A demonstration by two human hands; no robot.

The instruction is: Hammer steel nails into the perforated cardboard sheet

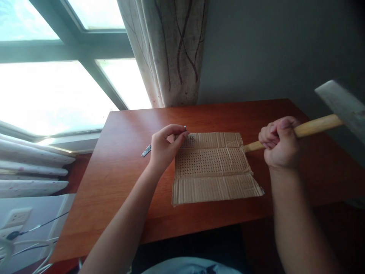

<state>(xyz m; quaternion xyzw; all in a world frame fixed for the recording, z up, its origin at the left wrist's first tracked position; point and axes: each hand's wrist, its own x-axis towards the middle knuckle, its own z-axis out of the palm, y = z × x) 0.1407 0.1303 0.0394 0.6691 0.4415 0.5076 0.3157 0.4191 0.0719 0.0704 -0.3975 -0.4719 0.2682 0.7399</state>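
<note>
A flat piece of cardboard [213,171], dotted with rows of small holes, lies on the reddish wooden table [128,182]. My left hand [165,146] pinches a nail [185,129] upright at the cardboard's far left corner. My right hand [278,142] is closed round the wooden handle of a hammer [316,125]. Its metal head [342,104] is raised at the right, above the table and apart from the cardboard.
A few loose nails [146,150] lie on the table left of my left hand. A patterned curtain [168,53] and a bright window [57,87] stand behind the table. A wall socket with cables [17,224] is at the lower left.
</note>
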